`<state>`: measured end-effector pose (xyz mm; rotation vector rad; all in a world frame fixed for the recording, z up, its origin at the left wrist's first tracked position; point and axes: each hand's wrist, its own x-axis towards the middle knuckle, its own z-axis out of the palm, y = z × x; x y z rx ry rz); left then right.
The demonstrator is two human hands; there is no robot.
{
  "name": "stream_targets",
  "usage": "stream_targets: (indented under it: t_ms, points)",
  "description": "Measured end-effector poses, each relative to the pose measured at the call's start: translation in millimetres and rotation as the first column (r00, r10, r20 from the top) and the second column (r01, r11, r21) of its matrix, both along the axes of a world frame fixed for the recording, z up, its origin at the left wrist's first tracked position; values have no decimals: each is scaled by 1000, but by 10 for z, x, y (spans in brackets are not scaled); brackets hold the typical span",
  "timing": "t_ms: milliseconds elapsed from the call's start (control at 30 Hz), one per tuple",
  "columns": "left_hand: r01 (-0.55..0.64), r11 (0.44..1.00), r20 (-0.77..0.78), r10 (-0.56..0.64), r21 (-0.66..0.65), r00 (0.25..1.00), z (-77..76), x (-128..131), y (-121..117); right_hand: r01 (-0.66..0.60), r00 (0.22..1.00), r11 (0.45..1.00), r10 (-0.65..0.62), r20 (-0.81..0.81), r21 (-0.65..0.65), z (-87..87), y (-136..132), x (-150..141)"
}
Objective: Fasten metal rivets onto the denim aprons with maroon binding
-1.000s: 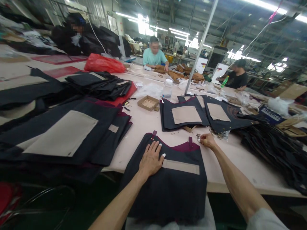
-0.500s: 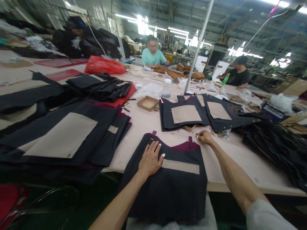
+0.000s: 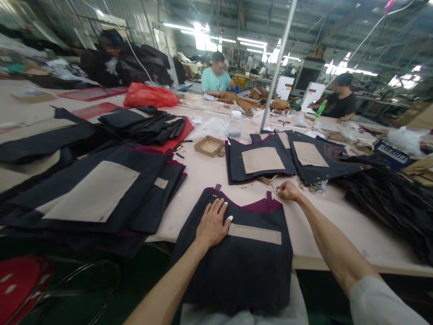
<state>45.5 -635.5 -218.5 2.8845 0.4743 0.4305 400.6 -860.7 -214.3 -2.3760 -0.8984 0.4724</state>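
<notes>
In front of me a dark fabric piece [image 3: 237, 271] with maroon edging, two maroon tabs and a beige strip hangs over the table's front edge. My left hand [image 3: 213, 222] lies flat on its upper left part, fingers stretched, with white coverings on two fingertips. Just right of the piece, my right hand [image 3: 288, 191] is closed in a pinch above the table; what its fingers hold is too small to make out. Small metal fittings [image 3: 309, 186] lie scattered beyond that hand, near a clear plastic bag.
Stacked dark panels with beige patches [image 3: 91, 192] cover the left; more panels [image 3: 264, 160] lie ahead. A cardboard tray of small parts [image 3: 209, 146], a clear jar [image 3: 235, 124] and a metal pole [image 3: 279, 63] stand mid-table. A dark fabric heap [image 3: 389, 207] is at right. Co-workers sit opposite.
Both hands stay in nearly the same places, the right still pinched. The view has shifted slightly, and the co-worker across the table has moved their head and a raised hand.
</notes>
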Motion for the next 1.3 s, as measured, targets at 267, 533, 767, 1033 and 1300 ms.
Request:
stream_targets:
  t_ms: [267, 533, 767, 1033, 1300]
  points:
    - [-2, 1000, 6, 2, 0, 1000, -3, 14, -25, -63, 986, 998, 67, 150, -29, 30, -43, -144]
    - [10, 1000, -1, -10, -17, 1000, 37, 18, -38, -377, 924, 924, 372, 88, 55, -18, -138, -634]
    - [8, 1000, -13, -8, -18, 1000, 55, 27, -46, -335, 937, 942, 330, 115, 28, -66, -59, -642]
    - [5, 1000, -11, -5, -9, 1000, 65, 42, -69, -128, 957, 988, 146, -250, 87, -52, 62, -477]
    - [1, 1000, -15, -1, -24, 1000, 71, 43, -54, -106, 895, 992, 126, -427, 71, 16, 104, -320]
